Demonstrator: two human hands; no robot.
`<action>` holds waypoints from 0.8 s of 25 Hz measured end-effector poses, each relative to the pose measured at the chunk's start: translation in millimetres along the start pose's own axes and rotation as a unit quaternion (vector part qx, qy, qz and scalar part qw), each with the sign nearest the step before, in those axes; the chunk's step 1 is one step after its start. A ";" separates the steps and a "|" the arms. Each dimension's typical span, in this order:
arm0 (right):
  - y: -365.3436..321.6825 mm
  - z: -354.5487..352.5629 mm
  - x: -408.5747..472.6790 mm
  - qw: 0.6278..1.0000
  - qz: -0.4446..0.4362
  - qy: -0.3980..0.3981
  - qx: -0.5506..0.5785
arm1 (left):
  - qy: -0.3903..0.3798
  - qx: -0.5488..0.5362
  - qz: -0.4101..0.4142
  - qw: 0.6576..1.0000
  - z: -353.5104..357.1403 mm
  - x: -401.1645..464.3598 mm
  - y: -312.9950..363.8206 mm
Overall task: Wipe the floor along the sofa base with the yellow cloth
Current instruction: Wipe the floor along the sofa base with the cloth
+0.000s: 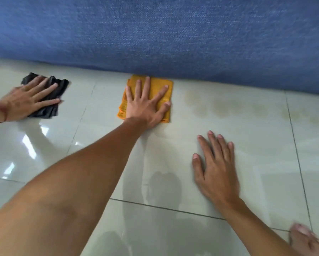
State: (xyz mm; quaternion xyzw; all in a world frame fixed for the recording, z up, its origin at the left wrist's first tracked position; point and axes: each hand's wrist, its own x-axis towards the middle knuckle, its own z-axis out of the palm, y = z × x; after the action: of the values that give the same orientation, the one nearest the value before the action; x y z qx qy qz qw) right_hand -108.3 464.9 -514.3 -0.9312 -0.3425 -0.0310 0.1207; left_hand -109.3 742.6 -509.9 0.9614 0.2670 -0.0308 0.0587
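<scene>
The left hand [145, 106] lies flat with fingers [147, 85] spread on the folded square yellow cloth [166, 89], right against the rough blue sofa [164, 34]. The right hand [216, 163] rests flat, fingers slightly spread, on the shiny tiled floor [256, 145]. Another person's hand [25, 100] presses a crumpled black cloth [51, 106].

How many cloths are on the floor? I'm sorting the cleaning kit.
2: the yellow cloth against the sofa base under the left hand, and a dark cloth far left under another person's hand.
</scene>
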 end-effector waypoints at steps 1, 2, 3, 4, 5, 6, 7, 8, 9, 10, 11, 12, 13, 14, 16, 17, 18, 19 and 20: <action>-2.0 -2.6 0.0 1.000 0.000 -0.007 0.001 | 0.003 0.003 0.017 1.000 2.5 -19.5 7.4; -3.5 -5.5 0.8 1.000 -0.001 -0.020 0.005 | 0.009 0.003 0.028 1.000 5.4 -44.8 10.0; -3.8 -8.7 2.6 0.999 0.000 -0.038 0.015 | 0.016 0.004 0.032 0.999 8.1 -72.9 8.6; -2.8 -13.5 4.0 0.998 0.001 -0.060 0.030 | 0.020 0.009 0.033 0.999 9.8 -101.4 3.5; -0.1 -18.4 5.8 0.995 -0.001 -0.084 0.046 | 0.022 0.012 0.032 0.999 11.6 -127.0 -5.3; 4.2 -23.4 6.9 0.993 -0.003 -0.106 0.059 | 0.022 0.013 0.022 0.999 12.4 -148.3 -17.5; 9.8 -28.5 6.0 0.991 -0.006 -0.117 0.062 | 0.023 0.012 0.005 1.000 11.8 -164.7 -31.9; 16.1 -33.2 3.5 0.992 -0.004 -0.115 0.055 | 0.023 0.009 -0.017 1.000 9.7 -175.5 -46.9; 22.9 -37.3 0.2 0.993 0.008 -0.106 0.042 | 0.021 0.005 -0.041 0.999 7.7 -180.9 -60.7; 30.5 -41.2 -2.8 0.994 0.029 -0.096 0.033 | 0.018 0.005 -0.064 0.998 5.8 -181.8 -71.2; 39.1 -44.5 -5.1 0.994 0.059 -0.088 0.029 | 0.015 0.007 -0.083 0.996 4.1 -177.8 -77.4; 48.4 -47.6 -7.1 0.992 0.091 -0.080 0.028 | 0.012 0.008 -0.100 0.995 2.5 -168.8 -79.7; 58.0 -49.7 -7.7 0.990 0.115 -0.074 0.024 | 0.008 0.006 -0.115 0.993 1.4 -154.8 -77.9; 65.8 -49.8 -7.7 0.990 0.121 -0.069 0.015 | 0.006 0.003 -0.128 0.992 1.0 -137.7 -73.9; 76.3 -43.7 -6.2 0.993 0.105 -0.047 0.001 | 0.010 -0.001 -0.123 0.992 1.5 -93.2 -60.8; 80.2 -39.1 -6.0 0.995 0.099 -0.032 -0.001 | 0.013 0.000 -0.108 0.994 2.5 -68.7 -49.7; 82.6 -33.7 -6.4 0.995 0.097 -0.017 -0.001 | 0.017 0.002 -0.093 0.995 4.0 -45.0 -36.8; 83.4 -29.4 -6.8 0.996 0.094 -0.004 0.001 | 0.018 0.003 -0.083 0.996 4.4 -23.1 -23.7; 83.2 -25.8 -7.3 0.996 0.089 0.007 0.002 | 0.015 0.003 -0.075 0.997 4.3 -4.9 -9.9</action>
State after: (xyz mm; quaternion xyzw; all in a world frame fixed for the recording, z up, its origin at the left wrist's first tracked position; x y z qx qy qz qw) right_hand -59.6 392.7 -507.3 -0.9575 -0.2574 -0.0257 0.1275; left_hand -118.7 748.0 -514.7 0.9392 0.3390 -0.0215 0.0496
